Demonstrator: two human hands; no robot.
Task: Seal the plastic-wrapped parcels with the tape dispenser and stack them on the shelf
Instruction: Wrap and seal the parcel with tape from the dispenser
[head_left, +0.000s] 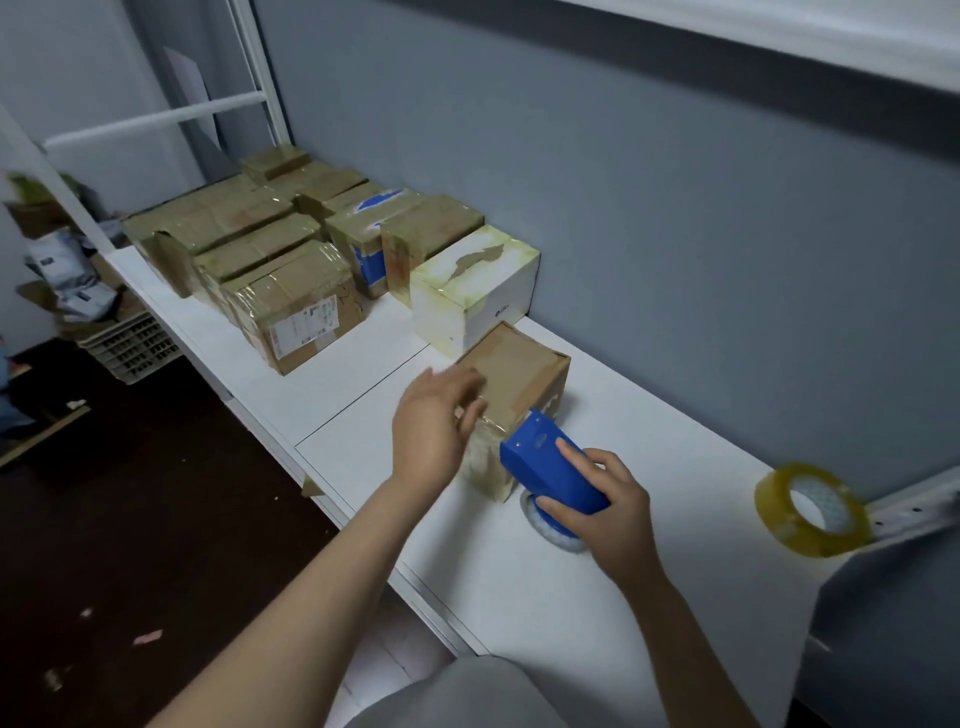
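Note:
A small brown cardboard parcel (519, 384) lies on the white shelf top (649, 545), its near end wrapped in clear tape. My right hand (608, 514) grips the blue tape dispenser (550, 467), whose front end touches the parcel's near right corner. Blurred with motion, my left hand (436, 421) hovers at the parcel's left side with fingers loosely extended; contact is unclear.
Several taped brown parcels (291, 291) and a white box (478, 291) stand in rows at the far left of the shelf. A spare roll of yellowish tape (810, 509) stands at the right by a metal bracket. Below left are a dark floor and a crate (130, 343).

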